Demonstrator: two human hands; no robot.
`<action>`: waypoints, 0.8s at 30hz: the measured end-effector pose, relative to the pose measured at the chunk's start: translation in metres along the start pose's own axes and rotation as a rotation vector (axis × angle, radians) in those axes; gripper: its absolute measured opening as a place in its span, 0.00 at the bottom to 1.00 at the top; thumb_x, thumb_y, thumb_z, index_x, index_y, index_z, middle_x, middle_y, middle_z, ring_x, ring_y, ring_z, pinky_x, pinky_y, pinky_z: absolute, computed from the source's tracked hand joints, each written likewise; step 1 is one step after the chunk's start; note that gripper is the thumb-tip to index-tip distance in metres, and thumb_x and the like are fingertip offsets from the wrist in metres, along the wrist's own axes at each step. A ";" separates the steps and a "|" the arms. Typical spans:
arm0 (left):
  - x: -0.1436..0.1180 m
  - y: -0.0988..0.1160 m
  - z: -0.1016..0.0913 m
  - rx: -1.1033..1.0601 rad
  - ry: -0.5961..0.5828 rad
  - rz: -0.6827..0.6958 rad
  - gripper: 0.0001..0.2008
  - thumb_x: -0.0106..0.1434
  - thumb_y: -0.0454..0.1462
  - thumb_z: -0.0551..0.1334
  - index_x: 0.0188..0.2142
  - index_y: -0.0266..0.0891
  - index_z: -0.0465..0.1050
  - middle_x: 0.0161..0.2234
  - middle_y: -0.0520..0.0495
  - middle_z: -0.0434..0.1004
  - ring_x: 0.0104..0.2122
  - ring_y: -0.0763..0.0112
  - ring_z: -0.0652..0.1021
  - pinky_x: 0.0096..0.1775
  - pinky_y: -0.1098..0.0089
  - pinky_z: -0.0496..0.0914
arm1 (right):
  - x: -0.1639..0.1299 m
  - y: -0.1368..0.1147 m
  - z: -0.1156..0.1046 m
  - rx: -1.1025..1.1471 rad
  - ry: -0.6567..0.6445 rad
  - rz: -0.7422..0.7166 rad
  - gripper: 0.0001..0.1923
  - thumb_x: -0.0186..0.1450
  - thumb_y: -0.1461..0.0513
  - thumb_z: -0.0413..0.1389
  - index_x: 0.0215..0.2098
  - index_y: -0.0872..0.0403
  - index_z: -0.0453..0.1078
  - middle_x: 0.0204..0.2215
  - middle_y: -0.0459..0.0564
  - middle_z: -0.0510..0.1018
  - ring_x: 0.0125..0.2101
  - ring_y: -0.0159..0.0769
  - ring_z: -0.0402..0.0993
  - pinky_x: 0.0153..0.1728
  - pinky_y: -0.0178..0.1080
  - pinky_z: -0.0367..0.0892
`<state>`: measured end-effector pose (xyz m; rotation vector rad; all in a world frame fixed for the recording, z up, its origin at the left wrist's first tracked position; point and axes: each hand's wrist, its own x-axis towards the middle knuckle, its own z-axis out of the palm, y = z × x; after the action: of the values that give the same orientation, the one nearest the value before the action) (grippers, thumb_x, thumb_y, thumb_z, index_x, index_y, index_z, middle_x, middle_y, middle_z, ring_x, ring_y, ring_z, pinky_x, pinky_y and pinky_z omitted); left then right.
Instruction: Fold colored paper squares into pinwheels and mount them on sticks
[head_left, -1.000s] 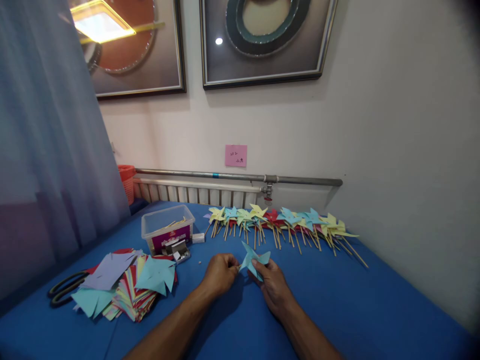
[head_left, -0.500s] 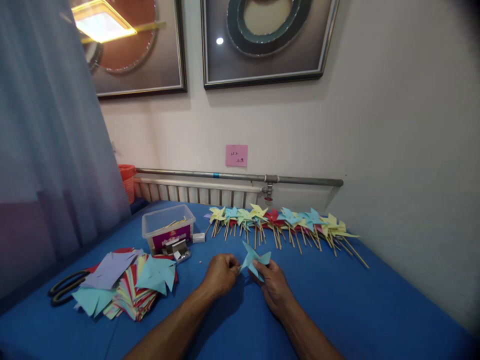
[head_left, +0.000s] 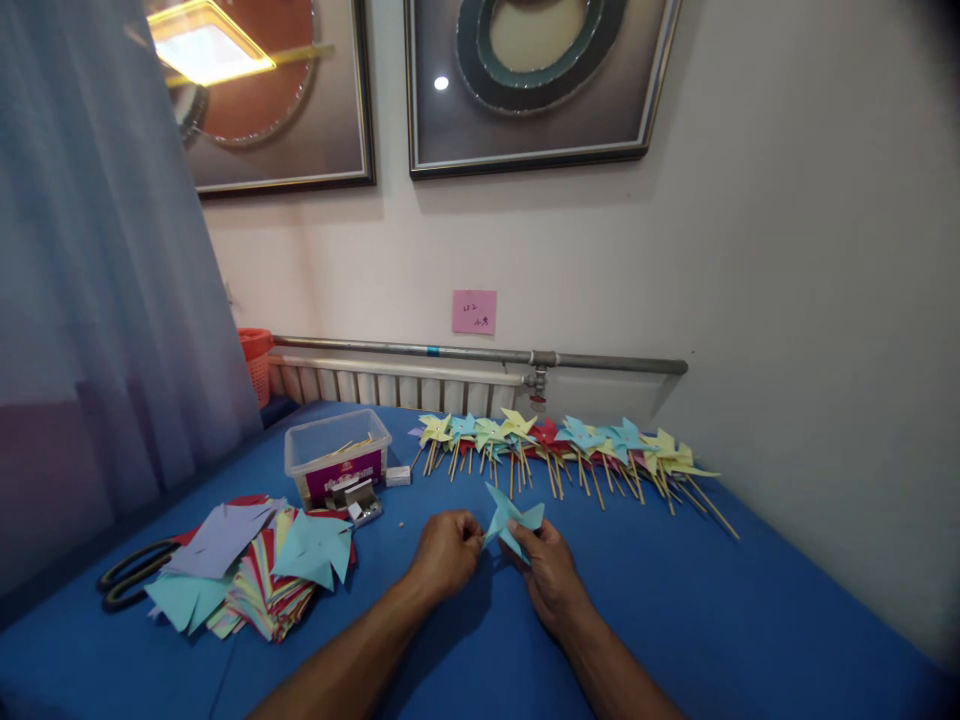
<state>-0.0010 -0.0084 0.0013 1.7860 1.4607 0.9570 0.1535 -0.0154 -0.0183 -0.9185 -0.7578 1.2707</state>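
Observation:
A light blue paper pinwheel [head_left: 500,514] is pinched between the thumb and fingers of my right hand [head_left: 553,578], its folded points spread out above the table. My left hand [head_left: 448,550] is closed, its fingertips pressed together at the pinwheel's left edge. Whatever those fingertips hold is too small to make out. No stick shows on this pinwheel.
Finished pinwheels on sticks [head_left: 577,436] lie in a row along the back. To the left are a clear plastic box [head_left: 337,440] with sticks, a small open box of pins [head_left: 364,503], stacked cut paper sheets [head_left: 262,590] and black-handled scissors [head_left: 124,580]. A blue cloth [head_left: 720,620] covers the table.
Almost nothing differs. Both hands and the blue pinwheel keep their places, apart from a very slight shift of the whole view.

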 end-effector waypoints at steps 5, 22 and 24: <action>-0.001 0.002 0.001 0.008 0.005 -0.003 0.08 0.55 0.28 0.59 0.27 0.36 0.76 0.23 0.52 0.74 0.25 0.72 0.71 0.29 0.72 0.58 | -0.001 -0.001 0.000 0.038 0.014 0.023 0.19 0.43 0.57 0.74 0.30 0.51 0.75 0.25 0.43 0.81 0.30 0.39 0.77 0.32 0.38 0.69; -0.001 -0.001 0.007 0.021 -0.005 -0.019 0.09 0.55 0.28 0.58 0.28 0.36 0.77 0.23 0.53 0.74 0.27 0.73 0.71 0.30 0.73 0.59 | 0.005 0.003 -0.001 0.063 0.019 0.001 0.17 0.43 0.59 0.73 0.29 0.52 0.75 0.24 0.44 0.81 0.27 0.39 0.77 0.27 0.37 0.67; -0.001 -0.001 0.008 0.021 -0.001 -0.020 0.08 0.56 0.28 0.58 0.28 0.35 0.77 0.23 0.53 0.74 0.26 0.73 0.71 0.29 0.73 0.58 | 0.005 0.004 -0.002 0.064 0.026 0.003 0.17 0.43 0.59 0.73 0.29 0.52 0.75 0.24 0.44 0.81 0.27 0.39 0.76 0.27 0.37 0.67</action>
<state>0.0050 -0.0092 -0.0036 1.7832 1.4909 0.9338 0.1543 -0.0102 -0.0225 -0.8823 -0.6919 1.2761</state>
